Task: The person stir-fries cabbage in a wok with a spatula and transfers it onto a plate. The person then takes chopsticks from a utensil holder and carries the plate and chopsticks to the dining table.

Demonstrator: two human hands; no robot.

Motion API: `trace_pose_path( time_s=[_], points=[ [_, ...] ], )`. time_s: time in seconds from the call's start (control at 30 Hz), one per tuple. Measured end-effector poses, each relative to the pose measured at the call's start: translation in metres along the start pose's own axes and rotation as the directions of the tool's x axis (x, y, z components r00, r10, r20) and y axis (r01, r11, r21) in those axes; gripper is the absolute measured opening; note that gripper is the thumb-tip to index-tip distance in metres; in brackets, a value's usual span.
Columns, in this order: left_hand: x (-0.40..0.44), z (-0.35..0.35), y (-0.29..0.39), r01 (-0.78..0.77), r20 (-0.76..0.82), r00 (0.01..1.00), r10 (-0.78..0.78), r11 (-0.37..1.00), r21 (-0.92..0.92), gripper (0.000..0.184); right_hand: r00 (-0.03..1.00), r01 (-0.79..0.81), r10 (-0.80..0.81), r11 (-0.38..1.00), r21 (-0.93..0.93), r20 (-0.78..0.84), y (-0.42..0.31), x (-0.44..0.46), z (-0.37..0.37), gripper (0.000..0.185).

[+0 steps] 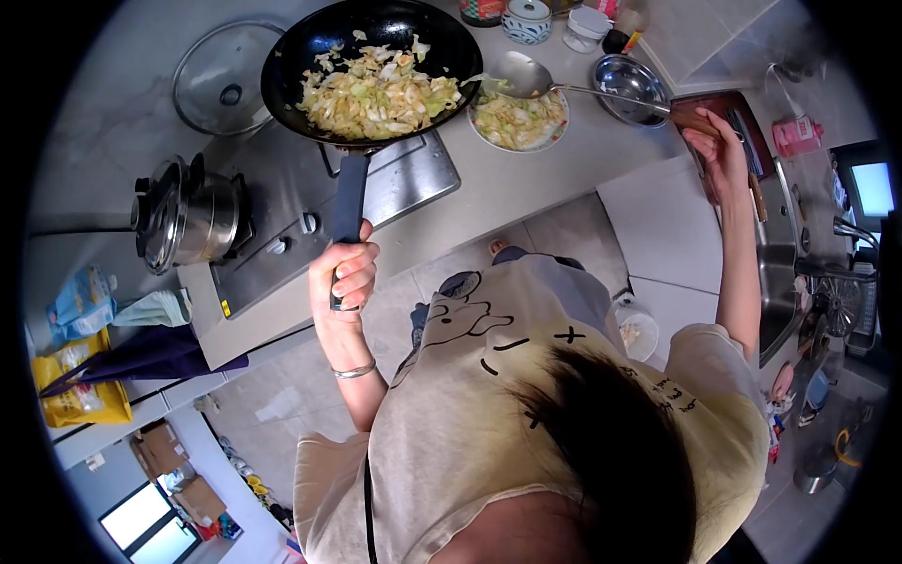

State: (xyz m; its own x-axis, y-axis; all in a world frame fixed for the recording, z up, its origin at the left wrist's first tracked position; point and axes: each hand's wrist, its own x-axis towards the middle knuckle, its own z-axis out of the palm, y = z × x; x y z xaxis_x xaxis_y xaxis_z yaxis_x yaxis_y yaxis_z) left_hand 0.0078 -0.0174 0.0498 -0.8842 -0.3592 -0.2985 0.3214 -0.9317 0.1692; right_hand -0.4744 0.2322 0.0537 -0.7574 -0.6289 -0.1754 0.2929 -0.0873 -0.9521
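Note:
My left hand (346, 273) is closed round the dark handle (350, 197) of a black wok (282, 94), which is tilted and raised over the stove. Chopped, cooked cabbage (376, 99) lies in the wok. My right hand (721, 155) grips the wooden handle end of a long metal cooking ladle (523, 77), stretched out to the right. The ladle's bowl is above a patterned plate (562, 132) that bears more cabbage (517, 119). A strip of cabbage hangs between the wok's rim and the ladle.
A glass lid (200, 80) rests on the counter left of the wok. On the stove (282, 221) stands a lidded steel pot (209, 221). A metal bowl (631, 80) sits beside the plate, and jars (528, 21) line the back. The sink (778, 273) is at the right.

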Motion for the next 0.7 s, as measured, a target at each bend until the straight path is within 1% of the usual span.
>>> trace_pose_path(
  time_s=[0.1,0.13,0.17,0.2,0.27,0.3,0.33,0.37,0.43,0.47,0.5,0.53,0.57,0.6,0.63,0.7],
  points=[
    [-0.004,0.000,-0.002,-0.021,-0.038,0.999,0.020,1.000,-0.018,0.033,1.000,0.017,-0.016,1.000,-0.023,0.015,-0.021,0.006,0.004,0.034],
    [-0.006,-0.002,-0.003,-0.031,-0.059,0.998,0.030,0.999,-0.025,0.032,0.999,0.029,-0.028,0.999,-0.013,0.046,-0.023,0.009,0.008,0.033],
    [-0.008,-0.003,-0.003,-0.027,-0.048,0.999,0.026,0.999,-0.034,0.032,0.998,0.018,-0.019,1.000,0.018,0.057,-0.027,0.014,0.016,0.033],
    [-0.008,-0.005,-0.003,-0.024,-0.036,0.999,0.023,0.999,-0.040,0.031,0.995,0.042,-0.042,0.999,0.003,0.095,-0.031,0.019,0.028,0.033],
    [-0.008,-0.010,-0.002,-0.021,-0.030,0.999,0.019,0.999,-0.048,0.031,0.984,0.109,-0.103,0.993,-0.037,0.146,-0.037,0.024,0.063,0.033],
    [-0.009,-0.011,-0.002,-0.020,-0.038,0.999,0.018,0.999,-0.049,0.027,0.977,0.153,-0.142,0.986,-0.063,0.162,-0.039,0.023,0.090,0.032],
    [-0.009,-0.012,-0.001,-0.019,-0.045,0.999,0.017,0.999,-0.050,0.023,0.954,0.206,-0.173,0.972,-0.114,0.245,-0.042,0.018,0.117,0.032],
    [-0.011,-0.013,-0.001,-0.019,-0.052,0.999,0.017,0.998,-0.052,0.020,0.932,0.228,-0.163,0.958,-0.173,0.323,-0.044,0.018,0.139,0.030],
    [-0.013,-0.019,-0.001,-0.024,-0.049,0.999,0.022,0.998,-0.053,0.019,0.830,0.385,-0.202,0.882,-0.272,0.520,-0.048,0.025,0.174,0.028],
    [-0.014,-0.023,0.002,-0.030,-0.055,0.998,0.027,0.999,-0.044,0.019,0.764,0.516,-0.257,0.794,-0.321,0.592,-0.050,0.021,0.197,0.025],
    [-0.016,-0.026,0.002,-0.035,-0.062,0.998,0.032,0.999,-0.036,0.019,0.660,0.647,-0.249,0.668,-0.368,0.709,-0.056,0.025,0.213,0.027],
    [-0.018,-0.030,0.004,-0.047,-0.079,0.996,0.046,0.999,-0.010,0.019,0.592,0.719,-0.229,0.584,-0.378,0.772,-0.059,0.028,0.233,0.024],
    [-0.020,-0.031,0.007,-0.057,-0.088,0.994,0.057,0.998,0.004,0.019,0.525,0.783,-0.198,0.495,-0.378,0.828,-0.062,0.029,0.256,0.021],
    [-0.019,-0.031,0.001,-0.066,-0.095,0.993,0.068,0.998,0.023,0.019,0.427,0.860,-0.205,0.393,-0.326,0.881,-0.066,0.029,0.269,0.018],
    [-0.020,-0.032,0.002,-0.075,-0.099,0.992,0.079,0.996,0.038,0.018,0.313,0.943,-0.195,0.181,-0.280,0.929,-0.069,0.034,0.286,0.021],
    [-0.023,-0.039,0.011,-0.068,-0.121,0.989,0.081,0.991,0.112,0.016,0.220,0.974,-0.229,0.105,-0.200,0.948,-0.089,0.016,0.323,0.018]
  ],
)
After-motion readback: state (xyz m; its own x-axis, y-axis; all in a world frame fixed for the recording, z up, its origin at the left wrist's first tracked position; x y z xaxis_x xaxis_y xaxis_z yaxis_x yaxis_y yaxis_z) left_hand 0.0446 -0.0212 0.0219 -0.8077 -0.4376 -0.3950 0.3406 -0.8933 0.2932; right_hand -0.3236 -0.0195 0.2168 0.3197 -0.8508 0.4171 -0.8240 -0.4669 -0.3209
